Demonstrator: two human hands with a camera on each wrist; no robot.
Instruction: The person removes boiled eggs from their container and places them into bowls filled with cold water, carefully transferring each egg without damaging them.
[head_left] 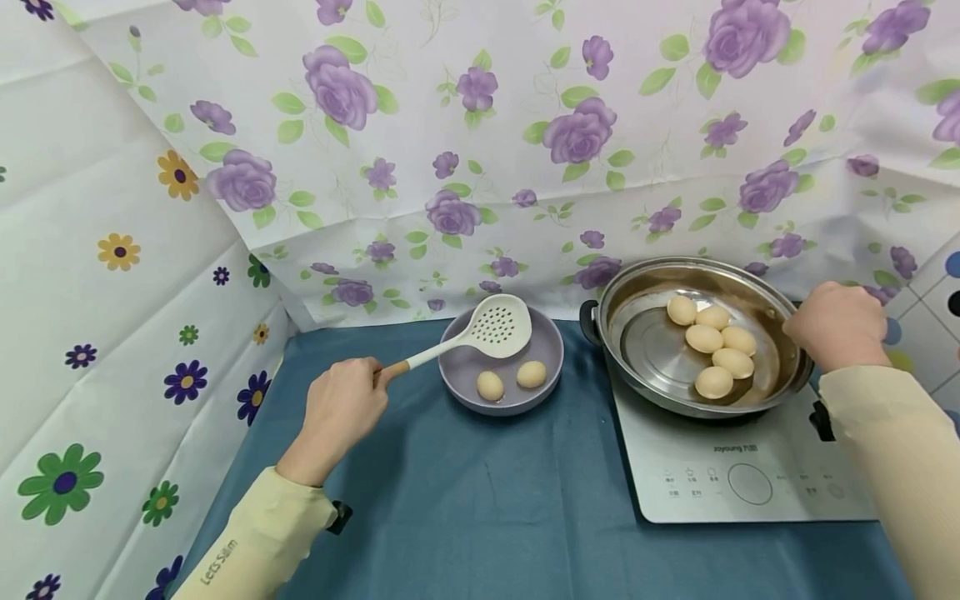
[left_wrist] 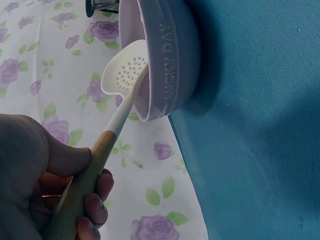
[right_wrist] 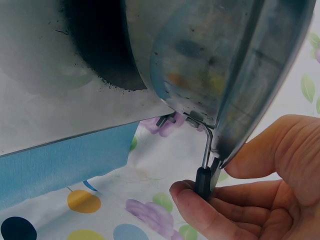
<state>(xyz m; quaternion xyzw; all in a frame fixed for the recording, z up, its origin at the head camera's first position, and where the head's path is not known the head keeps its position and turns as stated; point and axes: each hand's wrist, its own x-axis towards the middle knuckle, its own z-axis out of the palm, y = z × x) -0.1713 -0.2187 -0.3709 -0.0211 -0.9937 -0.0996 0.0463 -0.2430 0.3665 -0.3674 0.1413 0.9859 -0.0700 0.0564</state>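
Observation:
My left hand (head_left: 341, 412) grips the wooden handle of a white slotted spoon (head_left: 498, 325). The spoon's perforated head is over the far side of a round purple bowl (head_left: 552, 354), with nothing on it. Two light-brown eggs (head_left: 491, 386) lie in the bowl near its front. In the left wrist view, thumb and fingers (left_wrist: 95, 207) wrap the handle. My right hand (head_left: 843, 325) is at the right side of a wide steel pot (head_left: 647, 346). The right wrist view shows it pinching the pot's black-tipped side handle (right_wrist: 203, 182), thumb by the rim. Several eggs (head_left: 705, 338) cluster inside the pot.
The pot stands on a silver induction cooker (head_left: 675, 479) at the right. Its other handle (head_left: 589, 322) points toward the bowl. A blue cloth (head_left: 480, 500) covers the table, and a flowered sheet (head_left: 420, 167) hangs close behind the bowl and pot.

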